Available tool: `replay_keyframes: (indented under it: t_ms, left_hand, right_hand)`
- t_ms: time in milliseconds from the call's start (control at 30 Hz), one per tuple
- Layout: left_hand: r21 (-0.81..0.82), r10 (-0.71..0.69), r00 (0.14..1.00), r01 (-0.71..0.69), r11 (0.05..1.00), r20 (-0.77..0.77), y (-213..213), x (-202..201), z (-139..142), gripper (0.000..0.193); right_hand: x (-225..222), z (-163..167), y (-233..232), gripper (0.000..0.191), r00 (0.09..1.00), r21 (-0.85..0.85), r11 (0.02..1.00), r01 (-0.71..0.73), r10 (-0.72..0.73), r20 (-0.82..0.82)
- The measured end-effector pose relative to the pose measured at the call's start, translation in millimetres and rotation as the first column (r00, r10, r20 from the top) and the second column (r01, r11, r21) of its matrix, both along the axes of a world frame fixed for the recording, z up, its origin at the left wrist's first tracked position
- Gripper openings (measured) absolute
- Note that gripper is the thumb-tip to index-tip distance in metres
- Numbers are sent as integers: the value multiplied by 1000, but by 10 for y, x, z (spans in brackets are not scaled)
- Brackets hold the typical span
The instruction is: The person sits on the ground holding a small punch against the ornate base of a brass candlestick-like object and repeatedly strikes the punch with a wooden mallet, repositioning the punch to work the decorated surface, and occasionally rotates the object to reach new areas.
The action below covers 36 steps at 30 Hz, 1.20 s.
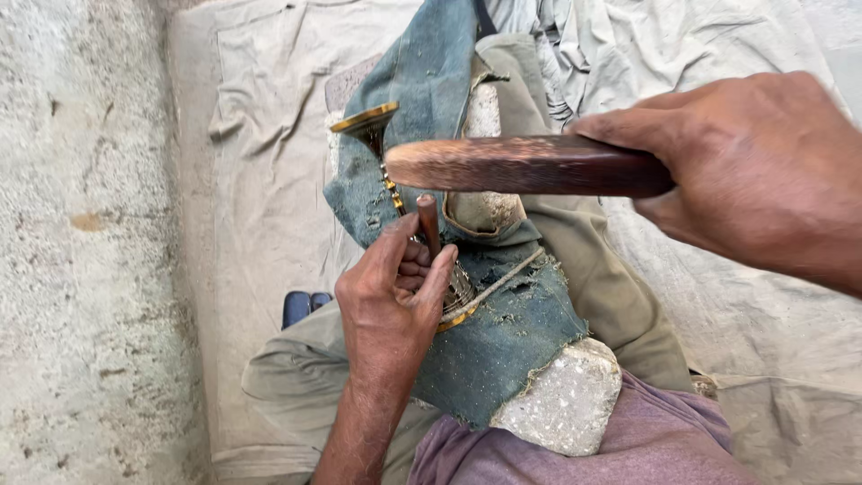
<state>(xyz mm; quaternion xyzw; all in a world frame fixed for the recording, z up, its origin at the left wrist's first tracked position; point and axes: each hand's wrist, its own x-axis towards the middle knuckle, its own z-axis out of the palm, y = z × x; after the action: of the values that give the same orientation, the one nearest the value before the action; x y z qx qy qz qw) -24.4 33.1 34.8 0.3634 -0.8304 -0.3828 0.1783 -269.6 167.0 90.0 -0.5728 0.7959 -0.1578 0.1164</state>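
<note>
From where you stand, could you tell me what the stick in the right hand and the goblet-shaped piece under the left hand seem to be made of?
The stick looks like wood: dark brown, smooth at the grip, worn and speckled pale toward its end. The goblet-shaped piece seems to be metal, probably brass, judging by its shiny golden rim and beaded stem.

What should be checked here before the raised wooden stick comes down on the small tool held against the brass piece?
1. Right hand grips the wooden stick firmly: ok.
2. Left hand holds the small tool upright: ok.
3. Tool tip seated on the brass piece: cannot tell, fingers hide it.
4. Brass piece rests on the denim cloth over the stone block: ok.
5. Left fingers away from the tool's top end: not ok, thumb lies close beside it.
</note>
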Motion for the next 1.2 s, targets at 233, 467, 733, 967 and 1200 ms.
replay_keyframes:
  t_ms: [233,467,733,967,1200]
  left_hand:
    - [21,-21,999,20,1000,32,11,-37,20,43]
    - [201,174,935,-114,973,-310,-46,311,278,37]
    - [281,25,972,44,959,-235,-169,378,-9,47]
    - [212,-214,959,251,944,-183,-199,225,50,51]
    - [99,-446,890,455,885,-96,-261,81,121,46]
  right_hand:
    - [-145,-82,136,63,993,-38,999,-10,15,121]
    - [-143,-1060,861,61,841,214,898,383,-435,320]
    - [328,-1993,1414,62,-18,398,654,643,-507,862]
    - [400,-1376,1383,68,247,-103,784,613,-66,967]
    - [360,-1102,1230,37,634,149,870,470,-451,628]
